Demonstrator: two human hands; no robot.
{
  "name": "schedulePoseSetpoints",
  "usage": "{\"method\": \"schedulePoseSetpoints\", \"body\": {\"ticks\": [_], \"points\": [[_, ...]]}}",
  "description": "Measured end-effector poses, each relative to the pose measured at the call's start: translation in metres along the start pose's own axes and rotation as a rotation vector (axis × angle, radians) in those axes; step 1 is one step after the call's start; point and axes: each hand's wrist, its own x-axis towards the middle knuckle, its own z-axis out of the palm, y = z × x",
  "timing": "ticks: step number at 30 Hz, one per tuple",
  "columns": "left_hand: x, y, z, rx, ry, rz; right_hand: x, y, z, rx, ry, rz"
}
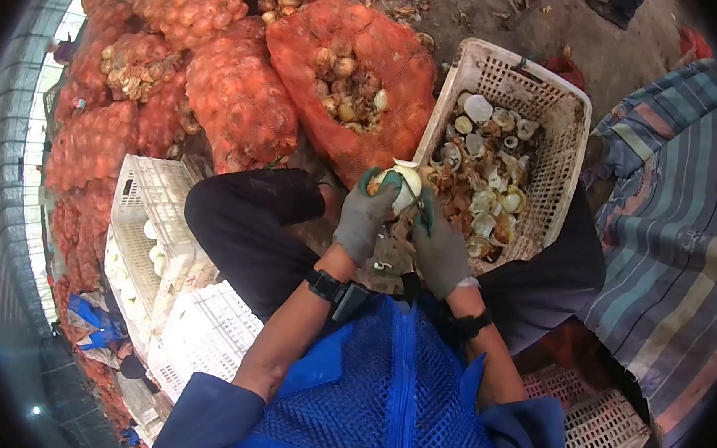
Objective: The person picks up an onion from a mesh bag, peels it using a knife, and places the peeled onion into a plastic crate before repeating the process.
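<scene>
My left hand (365, 216), in a grey glove with green fingertips, is wrapped around a partly peeled onion (409, 188). Pale white flesh shows on the onion, and a loose flap of skin stands at its top. Close against the onion's right side is my right hand (443, 246), gloved the same way, its fingers closed. Whatever those fingers grip is too small and dark to make out. Directly beyond my hands stands a dirty white plastic crate (573, 148) holding onion skins and cut ends (485, 171).
An opened red mesh sack (400, 76) of unpeeled onions (348, 88) lies ahead. More full sacks (238, 97) are piled at the left. A white crate (183, 202) holding peeled onions (156, 257) stands left of my knee. Striped cloth (662, 223) covers something at the right.
</scene>
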Motion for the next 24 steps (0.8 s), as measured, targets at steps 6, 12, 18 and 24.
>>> {"method": "schedulePoseSetpoints", "body": {"ticks": [6,12,18,24], "points": [[-0.001,0.011,-0.005,-0.035,-0.050,-0.067,-0.031,0.014,-0.012,0.156,0.028,-0.017],[-0.001,0.001,0.006,-0.038,-0.009,0.003,0.007,-0.004,-0.002,-0.057,0.052,-0.083],[-0.007,0.003,0.012,0.026,0.045,-0.005,0.016,0.016,0.022,-0.171,0.213,-0.148],[-0.007,0.008,0.021,0.111,0.085,-0.017,0.017,0.017,0.023,-0.087,0.289,-0.080]]}}
